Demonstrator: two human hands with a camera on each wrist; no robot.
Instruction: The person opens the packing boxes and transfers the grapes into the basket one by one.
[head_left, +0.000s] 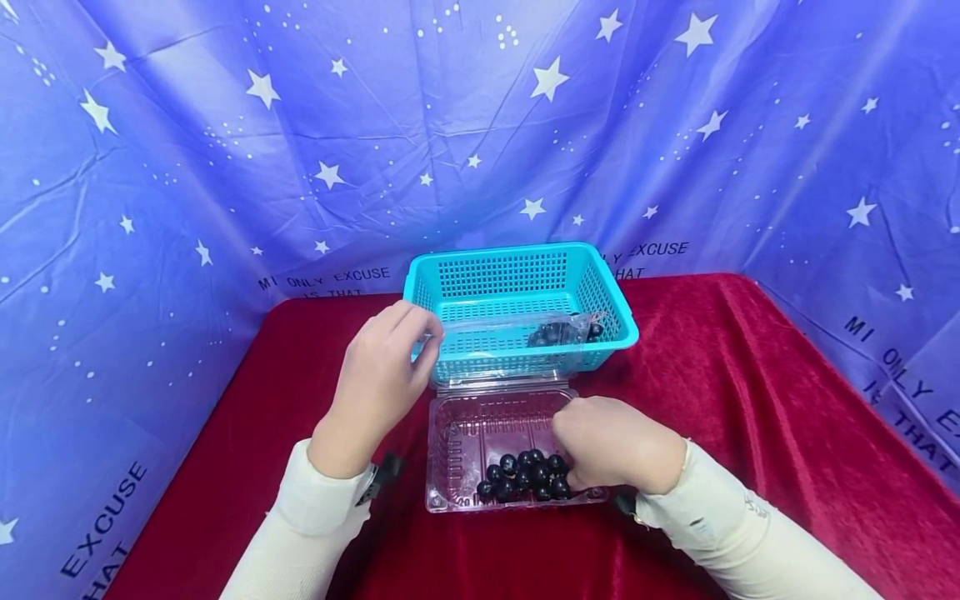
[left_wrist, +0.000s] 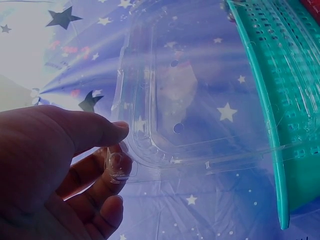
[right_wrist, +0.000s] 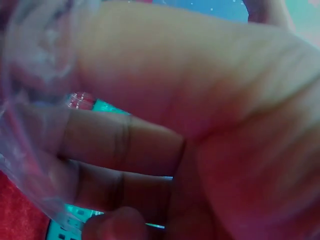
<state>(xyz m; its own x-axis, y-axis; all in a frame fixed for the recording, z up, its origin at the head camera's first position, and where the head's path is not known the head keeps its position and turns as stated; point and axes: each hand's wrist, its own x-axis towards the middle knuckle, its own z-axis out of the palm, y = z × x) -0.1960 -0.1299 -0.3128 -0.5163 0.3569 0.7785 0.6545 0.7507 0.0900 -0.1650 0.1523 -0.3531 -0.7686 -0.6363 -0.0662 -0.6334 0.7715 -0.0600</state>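
Observation:
A clear plastic clamshell box point(head_left: 450, 450) lies on the cloth with its lid point(left_wrist: 200, 155) raised and leaning over the basket. My left hand point(head_left: 386, 358) pinches the corner tab point(left_wrist: 118, 162) of that lid between thumb and fingers. At the box's right side, my right hand point(head_left: 611, 442) grips the plastic wall, thumb and fingers curled around it. Clear plastic point(right_wrist: 37, 135) crosses its fingertips in the right wrist view, while the head view hides them. Black grapes point(head_left: 522, 477) lie in a cluster in the box, right beside the right hand.
Behind the box stands a turquoise slotted basket point(head_left: 502, 258), with more black grapes point(head_left: 551, 335) in its right end, seen through the lid. Red velvet cloth point(head_left: 712, 375) covers the table. A blue curtain point(head_left: 420, 108) with white stars hangs around the back and sides.

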